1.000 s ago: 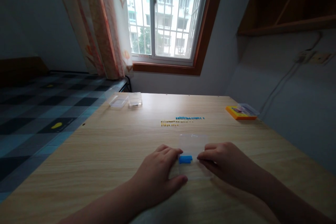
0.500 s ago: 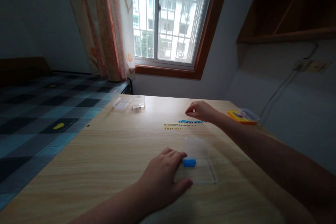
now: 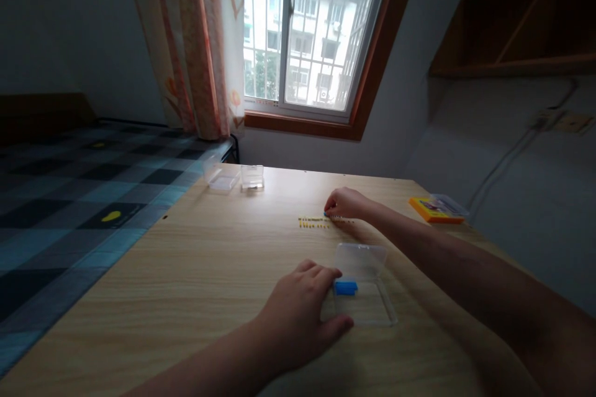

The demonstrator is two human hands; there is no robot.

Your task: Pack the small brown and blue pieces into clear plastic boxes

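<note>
My left hand (image 3: 305, 304) grips the left side of a clear plastic box (image 3: 388, 310), its fingers at the far corner and thumb at the near one. The box lies flat with its lid (image 3: 361, 258) folded back. Inside, near the left wall, is a small bundle of blue sticks (image 3: 345, 288). Farther off, my right hand (image 3: 350, 202) is pinched down at the tabletop over a small blue piece (image 3: 325, 214) showing at the fingertips. That hand hides most of the blue row. Small yellow pieces (image 3: 313, 222) lie in rows just beside it.
Two clear plastic containers, an opened one (image 3: 223, 181) and a smaller one (image 3: 252, 177), stand at the table's far left. A yellow-orange case (image 3: 435, 209) sits by the right edge. A bed with a checked cover (image 3: 116, 198) adjoins the wooden table (image 3: 195, 298) on the left.
My right hand has come down from above the blue row to its left end, fingertips now at a blue piece. My left hand stays on the box. The view has shifted slightly.
</note>
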